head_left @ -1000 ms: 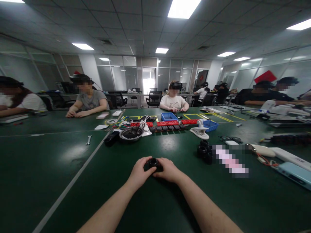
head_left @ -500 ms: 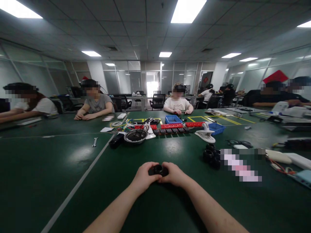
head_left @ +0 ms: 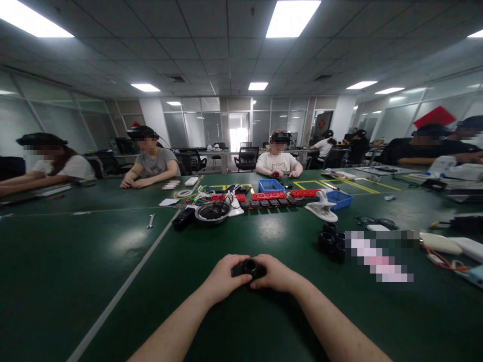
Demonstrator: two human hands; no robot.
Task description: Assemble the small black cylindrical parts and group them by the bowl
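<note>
black part (head_left: 250, 267): on or just above the table (head_left: 124, 311), straight ahead of the wearer, between the two hands; its round, open-topped middle faces up, with dark edges reaching out to either side. whether it touches the tabletop cannot be told.
left hand (head_left: 225, 276): narrow, curled round the left side of the black part, thumb at the near side and fingers at the far side.
right hand (head_left: 277, 274): narrow too, closed on the right side of the same part, thumb low at the near side, fingers over the far side.
black rings (head_left: 332, 243): a small cluster on the table, ahead and to the right of the hands, beside a pink and white patch (head_left: 379, 259) that is blurred out.
wrench (head_left: 151, 221): lying alone to the left, across the grey stripe (head_left: 128, 286) from the hands.
round dish (head_left: 213, 212): ahead and left of the hands, dark cable on it, a black device (head_left: 184, 218) just beside.
red strips (head_left: 268, 195): in a row beyond the hands, with a blue bin (head_left: 270, 185) behind them.
white clamp (head_left: 322, 207): right of the row, in front of a second blue bin (head_left: 340, 199).
people: one in grey (head_left: 154, 163) and one in white (head_left: 278, 162) sit across the table.
</note>
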